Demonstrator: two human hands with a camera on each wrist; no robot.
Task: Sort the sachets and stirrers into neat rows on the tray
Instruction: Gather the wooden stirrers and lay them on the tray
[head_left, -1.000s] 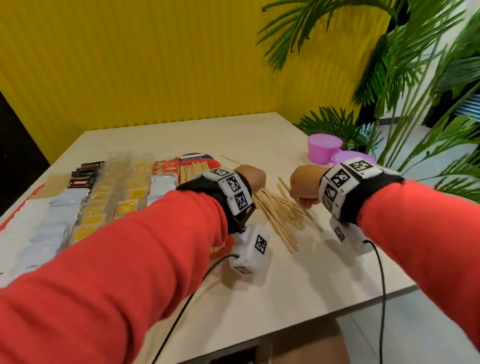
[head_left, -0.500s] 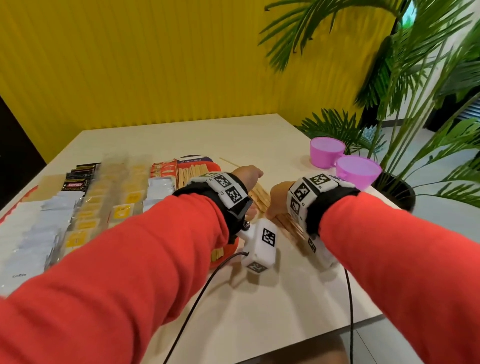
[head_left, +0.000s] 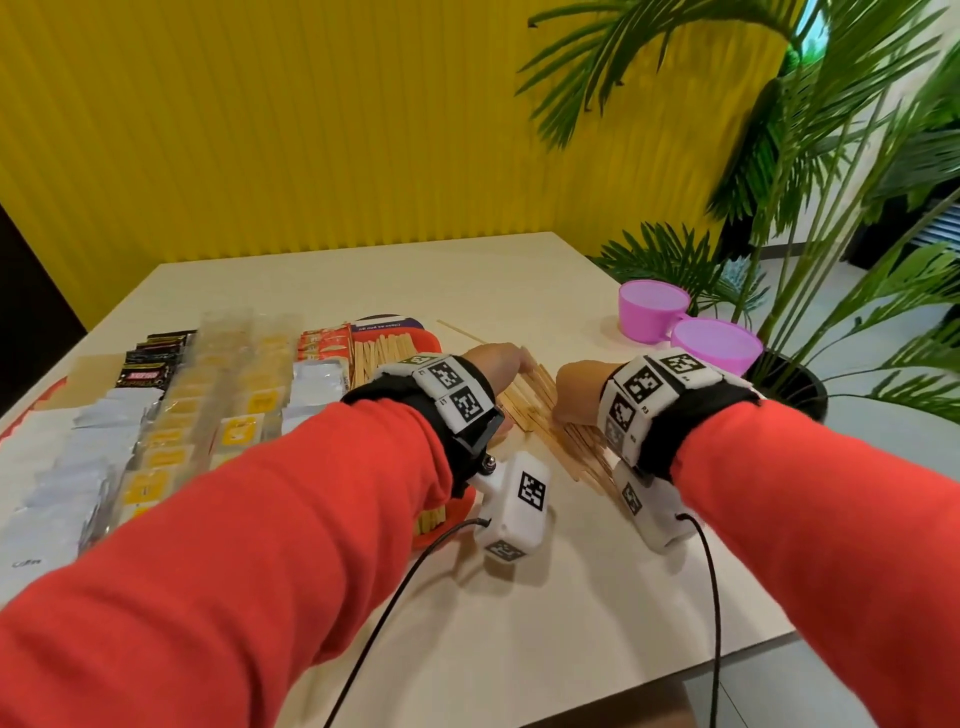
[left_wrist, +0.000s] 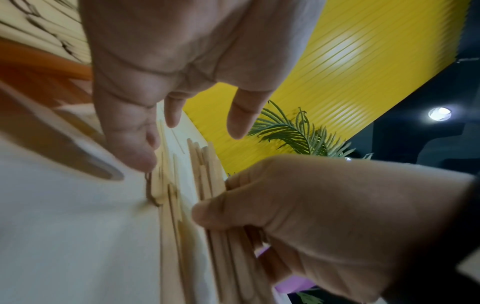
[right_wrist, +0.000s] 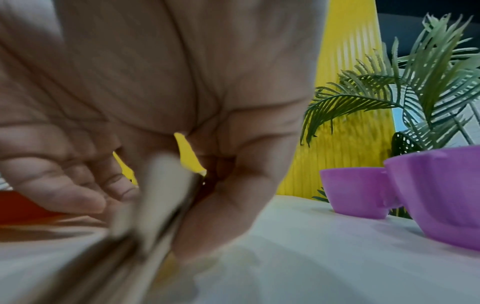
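A loose pile of wooden stirrers (head_left: 527, 402) lies on the table just right of the red tray (head_left: 435, 344). My right hand (head_left: 574, 387) grips a bundle of these stirrers (left_wrist: 228, 248), thumb and fingers curled round it; the right wrist view shows the bundle (right_wrist: 155, 197) blurred. My left hand (head_left: 501, 358) reaches in from the tray side with fingers relaxed, its thumb (left_wrist: 140, 156) touching the pile's left edge. On the tray, rows of silver sachets (head_left: 317, 379), yellow sachets (head_left: 239, 431) and dark sachets (head_left: 150, 364) lie beside a row of stirrers (head_left: 382, 348).
Two purple cups (head_left: 654, 306) (head_left: 717, 345) stand at the table's right edge, next to a potted palm (head_left: 789, 384). One stray stirrer (head_left: 460, 330) lies beyond the pile. The table's near edge (head_left: 649, 686) runs close under my right forearm.
My right hand has moved left onto the stirrer pile and closed round a bundle. The left hand has stayed at the pile's left side.
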